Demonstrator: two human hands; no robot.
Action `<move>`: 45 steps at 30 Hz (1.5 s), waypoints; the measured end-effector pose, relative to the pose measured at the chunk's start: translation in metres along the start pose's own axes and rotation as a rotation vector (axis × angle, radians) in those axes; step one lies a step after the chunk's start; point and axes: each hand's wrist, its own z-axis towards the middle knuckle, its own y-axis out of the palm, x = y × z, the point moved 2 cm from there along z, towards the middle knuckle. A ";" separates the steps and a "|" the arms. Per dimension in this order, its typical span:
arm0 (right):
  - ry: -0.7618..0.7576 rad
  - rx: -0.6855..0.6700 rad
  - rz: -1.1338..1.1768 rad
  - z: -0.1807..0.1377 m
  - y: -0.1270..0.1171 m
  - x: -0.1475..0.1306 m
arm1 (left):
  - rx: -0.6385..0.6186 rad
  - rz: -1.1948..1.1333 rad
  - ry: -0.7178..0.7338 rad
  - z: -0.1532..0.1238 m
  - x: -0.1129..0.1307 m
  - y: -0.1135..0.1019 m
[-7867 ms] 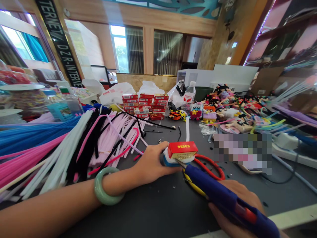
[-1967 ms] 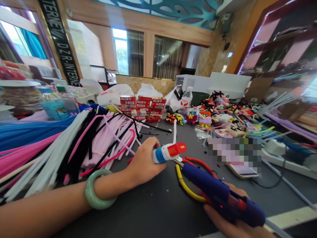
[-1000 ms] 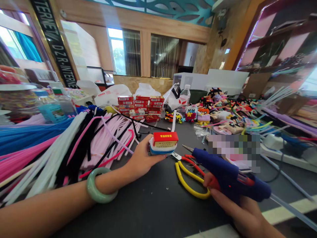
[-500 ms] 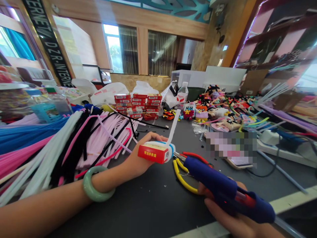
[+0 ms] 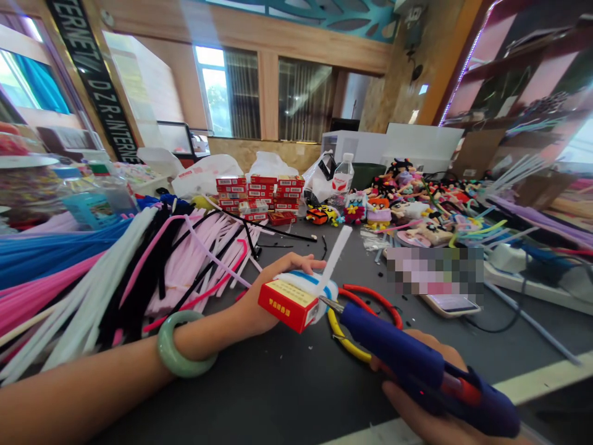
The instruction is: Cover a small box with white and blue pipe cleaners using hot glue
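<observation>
Our left hand point(image 5: 271, 290) gripped the small red pipe-cleaner-wrapped cardboard box point(image 5: 286, 304), now tipped lower above the desk point(image 5: 278, 395); at four o'clock our right hand point(image 5: 430, 420) clenched the blue glue gun point(image 5: 407, 361), its nozzle brought against the box's end.

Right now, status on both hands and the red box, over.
Left hand grips red box, white pipe cleaner wrapped on it. Right hand holds blue glue gun, nozzle at box end. Cutters lie beneath.

We see wood-panelled walls point(image 5: 296, 46), bright daylit windows point(image 5: 215, 93) with grey curtains point(image 5: 303, 99), a black lettered banner point(image 5: 92, 80), purple-lit shelves point(image 5: 523, 68) and a dark grey counter point(image 5: 287, 395).
</observation>
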 end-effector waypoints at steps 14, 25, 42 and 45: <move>-0.001 -0.035 0.037 -0.002 0.001 0.001 | 0.022 0.092 0.018 0.000 0.004 -0.003; 0.050 -0.011 0.124 -0.006 0.002 0.004 | 0.068 0.000 -0.066 0.000 0.008 0.001; 0.134 0.018 0.194 -0.011 0.006 0.006 | 0.043 0.063 -0.016 -0.001 0.009 -0.001; 0.098 -0.021 0.211 -0.008 0.004 0.005 | 0.036 0.051 -0.023 0.000 0.009 -0.001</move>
